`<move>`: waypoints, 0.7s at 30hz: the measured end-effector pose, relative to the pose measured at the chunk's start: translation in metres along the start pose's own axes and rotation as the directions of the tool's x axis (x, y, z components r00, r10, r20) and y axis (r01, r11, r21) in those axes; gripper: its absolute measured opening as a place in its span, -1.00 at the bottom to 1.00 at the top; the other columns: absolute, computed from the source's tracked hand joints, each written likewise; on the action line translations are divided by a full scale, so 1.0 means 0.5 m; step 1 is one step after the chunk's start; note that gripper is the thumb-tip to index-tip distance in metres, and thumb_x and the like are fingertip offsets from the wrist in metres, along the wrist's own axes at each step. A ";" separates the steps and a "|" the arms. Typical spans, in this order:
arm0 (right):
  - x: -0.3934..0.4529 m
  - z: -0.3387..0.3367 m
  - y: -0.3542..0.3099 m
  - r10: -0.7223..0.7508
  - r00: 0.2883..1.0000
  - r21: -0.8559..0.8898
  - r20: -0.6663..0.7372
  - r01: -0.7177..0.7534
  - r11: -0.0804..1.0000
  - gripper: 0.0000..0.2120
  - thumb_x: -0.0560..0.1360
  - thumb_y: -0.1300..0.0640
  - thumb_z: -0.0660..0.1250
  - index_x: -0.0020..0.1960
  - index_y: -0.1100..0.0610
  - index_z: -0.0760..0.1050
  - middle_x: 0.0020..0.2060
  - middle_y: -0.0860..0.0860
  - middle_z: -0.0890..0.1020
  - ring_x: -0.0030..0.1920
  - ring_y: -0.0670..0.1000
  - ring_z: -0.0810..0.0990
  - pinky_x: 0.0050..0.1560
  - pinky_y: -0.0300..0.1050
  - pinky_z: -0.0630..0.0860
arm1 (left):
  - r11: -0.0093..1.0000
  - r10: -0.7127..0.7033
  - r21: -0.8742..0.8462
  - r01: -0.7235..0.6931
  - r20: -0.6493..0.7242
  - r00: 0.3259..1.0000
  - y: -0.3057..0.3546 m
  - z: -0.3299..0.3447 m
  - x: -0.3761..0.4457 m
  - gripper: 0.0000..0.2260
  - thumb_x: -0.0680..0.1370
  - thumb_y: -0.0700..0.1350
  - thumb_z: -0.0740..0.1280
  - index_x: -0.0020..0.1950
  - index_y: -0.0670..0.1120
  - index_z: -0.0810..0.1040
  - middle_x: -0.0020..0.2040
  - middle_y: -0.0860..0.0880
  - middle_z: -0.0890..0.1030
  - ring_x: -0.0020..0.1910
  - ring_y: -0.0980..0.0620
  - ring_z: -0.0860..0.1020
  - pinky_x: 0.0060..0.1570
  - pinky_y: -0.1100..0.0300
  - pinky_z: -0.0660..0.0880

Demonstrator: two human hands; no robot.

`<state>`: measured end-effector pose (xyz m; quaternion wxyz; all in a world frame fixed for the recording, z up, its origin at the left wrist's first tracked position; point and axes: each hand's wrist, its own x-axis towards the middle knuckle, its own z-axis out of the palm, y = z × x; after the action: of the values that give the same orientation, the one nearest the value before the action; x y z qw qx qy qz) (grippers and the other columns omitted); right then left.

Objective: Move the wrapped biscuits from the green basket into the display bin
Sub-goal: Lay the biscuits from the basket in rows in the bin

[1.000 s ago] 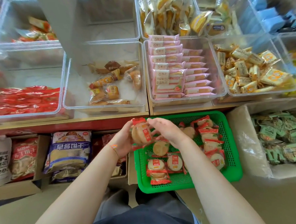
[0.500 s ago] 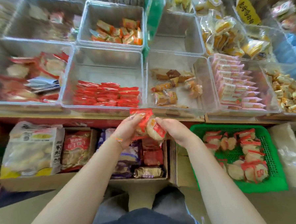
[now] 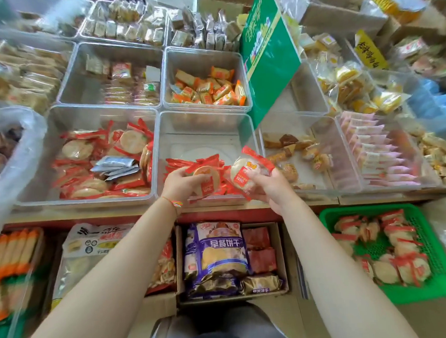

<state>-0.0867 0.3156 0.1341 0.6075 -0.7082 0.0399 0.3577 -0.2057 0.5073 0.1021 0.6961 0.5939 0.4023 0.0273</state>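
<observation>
Head view: left hand (image 3: pixel 179 182) and right hand (image 3: pixel 268 185) each gripping one wrapped biscuit (image 3: pixel 206 177) over clear display bin (image 3: pixel 204 123) holding red packs; green basket (image 3: pixel 438 248) near right, biscuits inside.

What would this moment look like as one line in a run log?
left hand: holds wrapped biscuit | right hand: holds second biscuit | both over display bin | green basket: biscuits remain

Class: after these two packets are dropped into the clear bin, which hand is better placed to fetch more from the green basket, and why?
Probably the right hand. The green basket sits on its side; the left hand would have to cross the body. Both now hold wrapped biscuits over the display bin.
</observation>
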 end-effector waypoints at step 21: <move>0.262 0.070 -0.058 -0.358 0.844 -0.908 0.400 0.314 -0.277 -0.67 0.56 0.28 0.13 0.20 -0.01 0.49 0.08 0.06 0.60 0.17 0.16 0.46 0.23 0.11 0.27 | 0.878 0.337 0.409 -0.249 -0.159 0.928 0.026 0.048 0.182 -0.79 0.36 0.10 0.51 -0.07 0.07 0.64 -0.09 0.07 0.66 -0.05 0.09 0.61 0.04 0.04 0.55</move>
<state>0.0082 0.4038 0.0853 -0.0658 -0.8968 -0.4326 0.0648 -0.1246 0.5386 0.0644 0.5046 0.7652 0.3810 0.1214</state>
